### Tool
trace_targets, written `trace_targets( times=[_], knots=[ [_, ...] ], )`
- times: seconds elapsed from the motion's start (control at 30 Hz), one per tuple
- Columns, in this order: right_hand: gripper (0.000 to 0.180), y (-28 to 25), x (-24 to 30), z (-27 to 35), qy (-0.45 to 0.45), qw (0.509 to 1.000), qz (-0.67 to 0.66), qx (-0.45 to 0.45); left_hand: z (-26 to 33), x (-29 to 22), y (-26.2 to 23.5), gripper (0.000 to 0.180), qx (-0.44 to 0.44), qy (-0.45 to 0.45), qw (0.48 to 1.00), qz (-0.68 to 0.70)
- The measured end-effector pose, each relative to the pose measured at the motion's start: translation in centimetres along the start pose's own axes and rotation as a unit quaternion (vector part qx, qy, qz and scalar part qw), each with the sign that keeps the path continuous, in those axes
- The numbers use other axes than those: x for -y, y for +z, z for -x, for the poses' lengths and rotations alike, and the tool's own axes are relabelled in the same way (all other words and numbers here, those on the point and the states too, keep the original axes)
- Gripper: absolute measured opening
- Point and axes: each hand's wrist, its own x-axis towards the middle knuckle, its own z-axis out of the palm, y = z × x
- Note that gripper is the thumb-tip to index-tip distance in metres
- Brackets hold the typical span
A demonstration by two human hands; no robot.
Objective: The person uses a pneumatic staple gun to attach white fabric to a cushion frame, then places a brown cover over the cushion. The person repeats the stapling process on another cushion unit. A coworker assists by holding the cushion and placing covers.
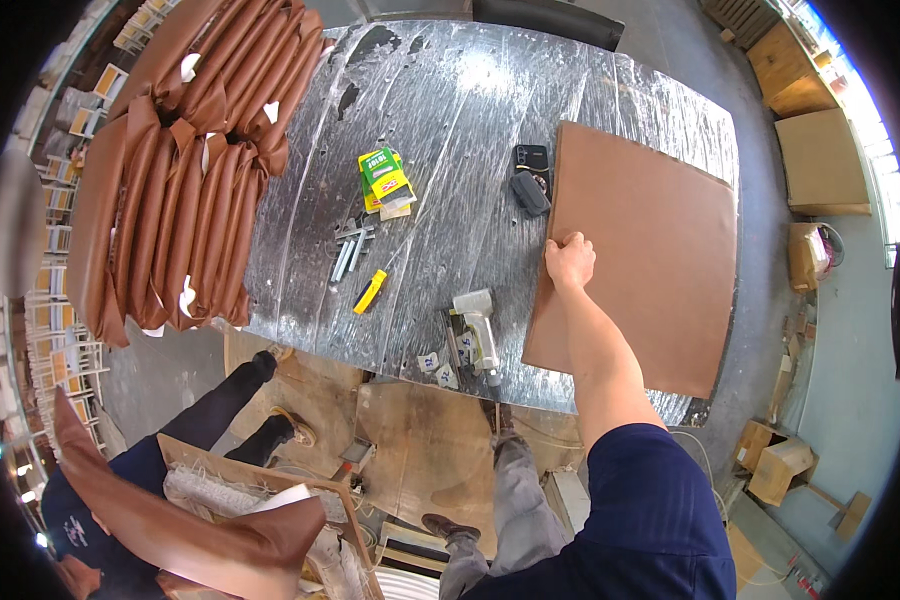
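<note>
My right hand [570, 262] is closed at the left edge of a flat stack of brown leather-like sheets [640, 265] on the right side of the table. Its fingers are curled and seem to pinch the edge of the top sheet; the fingertips are partly hidden. My left hand is out of view. Just beyond the right hand, a black phone [532, 157] and a dark grey case [530, 194] lie against the stack. Nearer me, a grey pneumatic staple gun [477, 325] rests by the table's front edge.
Yellow-and-green packets [386, 178], metal staple strips [346, 258] and a yellow utility knife [370, 292] lie mid-table [430, 110]. Sewn brown covers [170, 220] are piled at left. Lower left, a co-worker [120, 500] stands by a frame [200, 455] draped with brown material [260, 545].
</note>
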Motion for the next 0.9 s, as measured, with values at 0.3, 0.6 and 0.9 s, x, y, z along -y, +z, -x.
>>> trace_targets(
  times=[0.3,0.6,0.9],
  knots=[
    [0.028,1.7,1.1,-0.6,-0.035,0.997,-0.060,0.021,3.2,-3.5,-1.3,0.121,0.007,-0.012,0.992,0.127],
    [0.022,-0.1,-8.8,-3.9,0.114,0.970,-0.187,0.105,-1.9,1.3,-6.1,0.113,0.042,0.064,0.997,0.001],
    [0.045,-15.9,-11.7,-5.3,0.066,0.948,-0.310,-0.029,3.0,11.7,-0.8,0.097,0.007,-0.058,0.965,0.256]
  ],
)
